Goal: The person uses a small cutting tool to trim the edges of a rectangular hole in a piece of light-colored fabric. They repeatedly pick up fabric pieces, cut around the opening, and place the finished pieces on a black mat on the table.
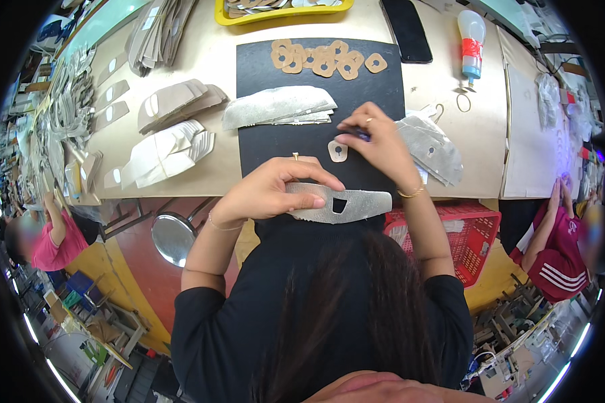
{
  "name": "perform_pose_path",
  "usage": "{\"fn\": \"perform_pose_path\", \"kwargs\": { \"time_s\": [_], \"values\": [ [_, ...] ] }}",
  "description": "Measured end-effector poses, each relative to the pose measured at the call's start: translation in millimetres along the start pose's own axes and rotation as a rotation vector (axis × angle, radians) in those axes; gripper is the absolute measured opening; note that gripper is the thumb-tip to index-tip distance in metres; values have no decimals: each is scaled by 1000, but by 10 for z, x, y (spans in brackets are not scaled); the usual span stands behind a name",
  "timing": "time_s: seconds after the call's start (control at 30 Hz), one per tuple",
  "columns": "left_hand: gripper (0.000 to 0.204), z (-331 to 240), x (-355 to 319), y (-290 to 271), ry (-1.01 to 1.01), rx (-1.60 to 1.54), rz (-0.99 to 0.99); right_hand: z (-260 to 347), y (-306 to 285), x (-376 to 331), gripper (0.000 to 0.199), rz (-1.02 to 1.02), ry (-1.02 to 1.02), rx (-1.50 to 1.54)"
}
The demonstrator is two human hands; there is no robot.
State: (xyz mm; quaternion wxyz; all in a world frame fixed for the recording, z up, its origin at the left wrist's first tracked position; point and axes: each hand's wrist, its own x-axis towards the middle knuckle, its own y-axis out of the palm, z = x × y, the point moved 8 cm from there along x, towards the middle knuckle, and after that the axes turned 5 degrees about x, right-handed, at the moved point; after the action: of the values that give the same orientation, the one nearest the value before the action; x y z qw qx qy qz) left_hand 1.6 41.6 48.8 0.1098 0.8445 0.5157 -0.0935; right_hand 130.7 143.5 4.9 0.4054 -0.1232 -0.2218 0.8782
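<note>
My left hand (pixel 265 191) pinches a long grey cut panel (pixel 364 207), with a dark four-sided cutout in it, between thumb and fingers just off the near edge of the black mat (pixel 282 144). Closed round a short dark tool (pixel 357 133), my right hand (pixel 386 149) hovers over the mat; what kind of tool cannot be made out. By its fingertips a small pale rounded-square patch (pixel 338 156) with a keyhole-shaped hole lies on the mat. Farther back are several similar brown patches (pixel 325 65) and a stack of pale grey panels (pixel 280 106).
Stacks of beige panels (pixel 168 156) lie left of the mat, grey panels (pixel 433 149) to its right. A yellow tray (pixel 286 16), a phone (pixel 407 30) and a squeeze bottle (pixel 472 43) sit far back. A red basket (pixel 480 245) stands below the table edge. Other people sit at both sides.
</note>
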Motion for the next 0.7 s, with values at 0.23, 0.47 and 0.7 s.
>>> {"fn": "perform_pose_path", "kwargs": {
  "time_s": [0.23,0.47,0.7],
  "values": [
    [30,539,61,-11,-122,22,-194,-192,28,-516,33,435,300,324],
    [34,790,200,-223,-269,171,-429,-541,-38,-552,28,59,508,459],
    [32,822,260,-239,-268,145,-531,-496,-153,-467,26,-53,274,150]
  ]
}}
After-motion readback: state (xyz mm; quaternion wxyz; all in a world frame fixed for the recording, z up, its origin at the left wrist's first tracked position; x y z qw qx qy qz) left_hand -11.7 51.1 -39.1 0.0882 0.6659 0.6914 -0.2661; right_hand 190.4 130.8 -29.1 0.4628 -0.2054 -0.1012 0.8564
